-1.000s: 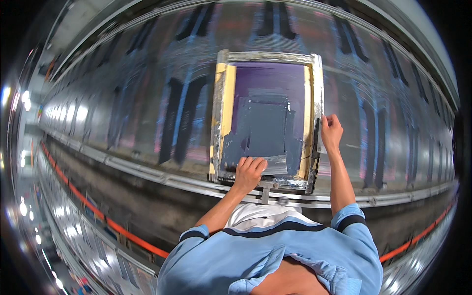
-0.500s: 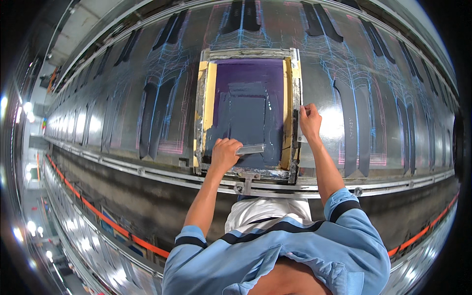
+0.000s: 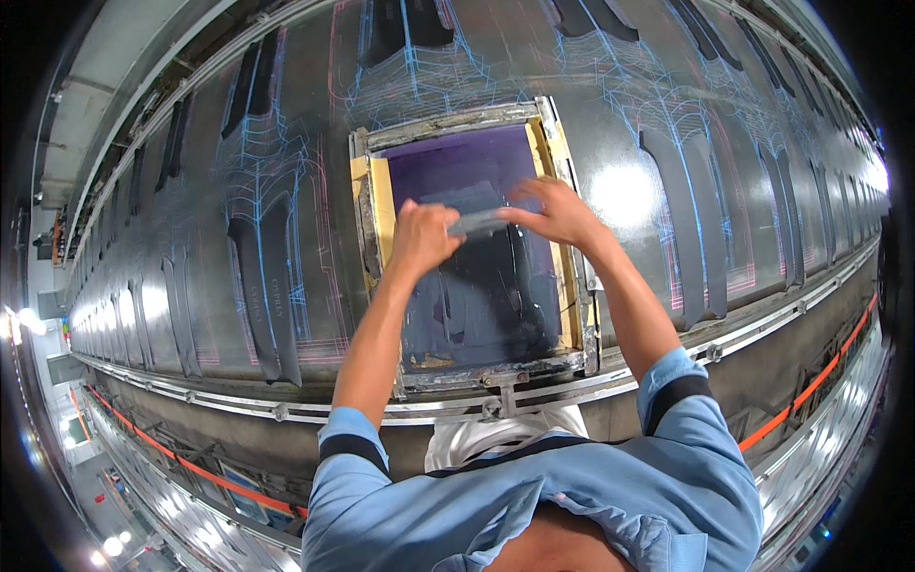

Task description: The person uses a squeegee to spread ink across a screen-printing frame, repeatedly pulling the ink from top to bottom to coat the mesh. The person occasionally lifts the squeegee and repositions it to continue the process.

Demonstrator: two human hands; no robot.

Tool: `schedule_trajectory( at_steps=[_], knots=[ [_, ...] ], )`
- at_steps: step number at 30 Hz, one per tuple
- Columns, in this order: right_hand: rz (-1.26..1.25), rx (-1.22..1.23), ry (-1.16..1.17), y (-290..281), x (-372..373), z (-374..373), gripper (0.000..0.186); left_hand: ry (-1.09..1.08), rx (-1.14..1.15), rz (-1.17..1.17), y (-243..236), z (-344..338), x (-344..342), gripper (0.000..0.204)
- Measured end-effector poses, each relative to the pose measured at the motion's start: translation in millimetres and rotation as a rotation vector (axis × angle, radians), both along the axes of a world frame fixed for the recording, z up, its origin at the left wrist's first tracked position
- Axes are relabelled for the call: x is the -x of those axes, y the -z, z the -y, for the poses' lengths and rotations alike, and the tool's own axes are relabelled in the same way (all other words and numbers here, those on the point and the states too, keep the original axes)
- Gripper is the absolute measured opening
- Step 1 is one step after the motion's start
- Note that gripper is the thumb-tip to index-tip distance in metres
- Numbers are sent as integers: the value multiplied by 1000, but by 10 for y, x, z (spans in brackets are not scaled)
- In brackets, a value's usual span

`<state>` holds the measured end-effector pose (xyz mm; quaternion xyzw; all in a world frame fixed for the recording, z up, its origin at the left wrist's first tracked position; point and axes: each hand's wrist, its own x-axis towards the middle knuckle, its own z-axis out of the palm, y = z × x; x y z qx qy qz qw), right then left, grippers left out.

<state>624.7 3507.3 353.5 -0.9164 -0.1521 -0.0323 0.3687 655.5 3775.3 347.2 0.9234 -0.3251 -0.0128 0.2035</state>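
Observation:
A screen-printing frame (image 3: 366, 205) lies on the long dark table, with purple mesh (image 3: 462, 160) and dark grey ink (image 3: 477, 305) spread over its near and middle parts. My left hand (image 3: 424, 236) is closed round the left end of a grey squeegee (image 3: 477, 223), which is held crosswise over the middle of the screen. At the squeegee's right end is my right hand (image 3: 558, 212). Its thumb meets or overlaps that end, while the fingers stay apart from it, spread and slightly blurred. The squeegee's lower edge is hard to make out.
Dark fabric strips (image 3: 681, 219) printed with blue and pink lines lie in rows on the table (image 3: 610, 276) either side of the frame. A metal rail (image 3: 334, 412) runs along the near edge. Behind me pass orange bars (image 3: 810, 381) and another long table.
My left hand has carried the squeegee away from me, from the near end to the middle of the screen. My right hand has left the frame's right edge for the squeegee. The view has tilted.

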Motion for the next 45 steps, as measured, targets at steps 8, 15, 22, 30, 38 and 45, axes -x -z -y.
schedule_trajectory(
  at_steps=[8,15,22,30,38,45],
  knots=[
    [-65,404,-124,372,-49,-465,25,-20,-17,48,256,72,38,14],
    [-100,348,-249,223,1326,-537,25,2,29,-131,251,-133,1448,17],
    [-121,543,-186,98,-299,-422,25,-11,-78,-25,69,96,-162,18],
    [-109,445,-145,187,-340,-467,24,-43,-25,14,247,94,-197,24],
    [-189,398,-249,214,1360,-547,25,-3,46,-132,295,-107,1524,22],
    [-148,513,-198,91,31,-421,24,9,-34,-28,151,60,152,24]
  ],
)
